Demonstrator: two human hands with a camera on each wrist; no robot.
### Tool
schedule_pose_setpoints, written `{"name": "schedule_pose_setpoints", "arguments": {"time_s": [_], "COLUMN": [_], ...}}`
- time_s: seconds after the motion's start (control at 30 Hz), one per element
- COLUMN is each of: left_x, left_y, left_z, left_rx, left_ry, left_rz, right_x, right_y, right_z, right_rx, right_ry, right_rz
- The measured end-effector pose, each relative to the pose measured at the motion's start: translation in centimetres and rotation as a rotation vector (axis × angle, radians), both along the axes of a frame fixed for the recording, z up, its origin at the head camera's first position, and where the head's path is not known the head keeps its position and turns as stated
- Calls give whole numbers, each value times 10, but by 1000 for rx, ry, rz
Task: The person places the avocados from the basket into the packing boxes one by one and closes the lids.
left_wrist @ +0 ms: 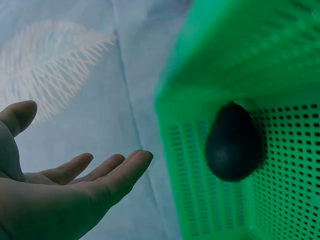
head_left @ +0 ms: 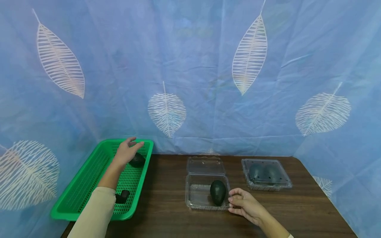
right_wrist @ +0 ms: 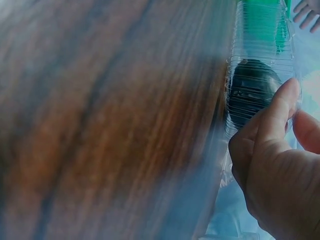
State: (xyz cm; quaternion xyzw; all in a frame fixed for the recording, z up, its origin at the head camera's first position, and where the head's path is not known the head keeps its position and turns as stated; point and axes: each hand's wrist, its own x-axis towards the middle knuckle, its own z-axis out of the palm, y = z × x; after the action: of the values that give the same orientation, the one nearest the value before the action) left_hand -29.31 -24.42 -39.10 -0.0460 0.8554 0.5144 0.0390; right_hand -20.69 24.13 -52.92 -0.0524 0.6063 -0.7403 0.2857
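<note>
In the head view my left hand point(head_left: 126, 152) is over the far end of a green plastic basket point(head_left: 102, 145), its fingers spread and holding nothing. Just below it a dark avocado point(head_left: 137, 160) lies in the basket; the left wrist view shows this avocado point(left_wrist: 234, 143) apart from the fingers. My right hand point(head_left: 245, 205) grips the right side of a clear plastic clamshell box point(head_left: 197, 193), thumb and fingers at its rim. The lid point(head_left: 206, 165) is folded back. One dark avocado point(head_left: 218, 192) sits in the right half of the box.
A closed clear box point(head_left: 266, 173) with two avocados stands to the right on the brown wooden table point(head_left: 169, 198). Under my left forearm is a small black thing point(head_left: 122, 196), its kind unclear. Behind the table hangs a blue cloth point(head_left: 202, 66) with white leaf prints.
</note>
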Motion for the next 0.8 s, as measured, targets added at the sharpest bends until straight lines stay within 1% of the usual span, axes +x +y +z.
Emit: {"name": "schedule_pose_setpoints", "arguments": {"time_s": [0.13,0.3,0.43,0.57,0.8], "left_x": [-7,-12,-14,-20,-31], "left_y": [-8,-21,-30,-39,-48], "left_z": [-6,-18,-28,-38,-58], "left_rx": [29,62,43,26,-1], "left_ry": [-17,-36,-68,-102,-138], "left_rz": [30,72,98,114,116], "right_x": [-1,-1,0,-1,-1], "right_y": [1,0,0,1,4], "right_z": [2,2,1,0,-1], "right_rx": [-2,-6,-12,-17,-28], "right_ry": [-7,-18,-24,-14,-5], "right_rz": [-4,-7,-8,-2,12]}}
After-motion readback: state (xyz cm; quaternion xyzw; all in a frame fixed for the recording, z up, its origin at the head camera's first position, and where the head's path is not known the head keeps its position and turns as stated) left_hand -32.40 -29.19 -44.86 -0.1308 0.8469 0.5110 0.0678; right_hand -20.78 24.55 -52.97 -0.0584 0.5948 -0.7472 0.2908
